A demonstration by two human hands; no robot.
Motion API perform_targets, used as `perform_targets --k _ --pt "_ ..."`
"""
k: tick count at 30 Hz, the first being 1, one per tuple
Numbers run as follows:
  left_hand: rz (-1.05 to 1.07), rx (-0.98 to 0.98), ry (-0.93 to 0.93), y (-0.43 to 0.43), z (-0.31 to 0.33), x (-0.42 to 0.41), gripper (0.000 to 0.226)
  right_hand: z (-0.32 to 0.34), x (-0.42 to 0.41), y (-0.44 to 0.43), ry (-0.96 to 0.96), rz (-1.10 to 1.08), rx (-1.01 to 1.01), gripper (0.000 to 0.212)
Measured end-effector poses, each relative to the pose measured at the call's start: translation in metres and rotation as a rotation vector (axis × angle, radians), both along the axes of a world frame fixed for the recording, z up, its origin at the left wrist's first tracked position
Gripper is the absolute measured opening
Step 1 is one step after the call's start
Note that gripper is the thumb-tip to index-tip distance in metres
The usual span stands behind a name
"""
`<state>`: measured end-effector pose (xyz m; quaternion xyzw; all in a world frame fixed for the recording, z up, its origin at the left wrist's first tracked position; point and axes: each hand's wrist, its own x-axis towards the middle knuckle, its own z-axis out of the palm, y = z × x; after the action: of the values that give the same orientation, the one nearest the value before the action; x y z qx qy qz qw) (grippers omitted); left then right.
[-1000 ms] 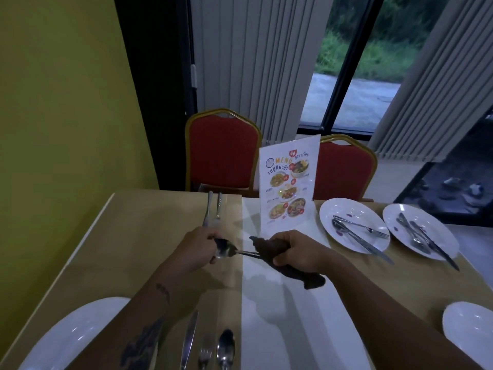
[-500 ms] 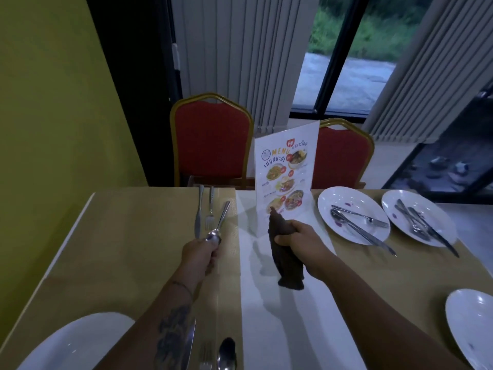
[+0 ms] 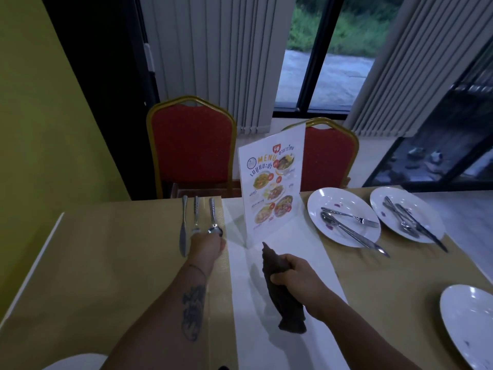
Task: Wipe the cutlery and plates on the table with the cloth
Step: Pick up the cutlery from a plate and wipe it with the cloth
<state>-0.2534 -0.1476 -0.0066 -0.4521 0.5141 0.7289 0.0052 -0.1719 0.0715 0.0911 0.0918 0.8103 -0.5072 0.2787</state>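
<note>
Yellow-green wall (image 3: 53,129) on the left, grey vertical blinds (image 3: 213,62) and a window behind, two red chairs (image 3: 192,145) pushed up to the far side of the table (image 3: 112,263); a standing menu card (image 3: 272,190) sits mid-frame on the white runner.

Left hand (image 3: 208,245) is reaching out, just left of centre, to a spoon (image 3: 213,217) that lies flat in a row with a fork (image 3: 196,212) and a knife (image 3: 183,225); knuckles are right up against the spoon's bowl, but the fingers are tucked out of sight, so honestly can't tell if it's pinching it or only touching.

Right hand (image 3: 296,279) is lower centre, fingers wrapped tight round the middle of a dark brown cloth (image 3: 289,313); the cloth pokes out above and below the fist, over the runner.

Two white plates (image 3: 320,201) (image 3: 416,201) on the right carry crossed cutlery and a few purple specks; another plate (image 3: 469,316) sits at the lower right edge, and a bit of one more (image 3: 74,363) shows at the bottom left.
</note>
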Motion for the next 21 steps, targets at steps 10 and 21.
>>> perform_targets --k 10,21 --pt "-0.262 -0.603 -0.134 0.009 0.012 0.006 0.035 0.000 0.008 0.008 -0.025 0.030 0.015 0.026" --pt "-0.301 -0.704 -0.153 0.032 0.044 0.034 0.045 0.000 0.008 0.030 0.028 0.005 0.038 0.024"
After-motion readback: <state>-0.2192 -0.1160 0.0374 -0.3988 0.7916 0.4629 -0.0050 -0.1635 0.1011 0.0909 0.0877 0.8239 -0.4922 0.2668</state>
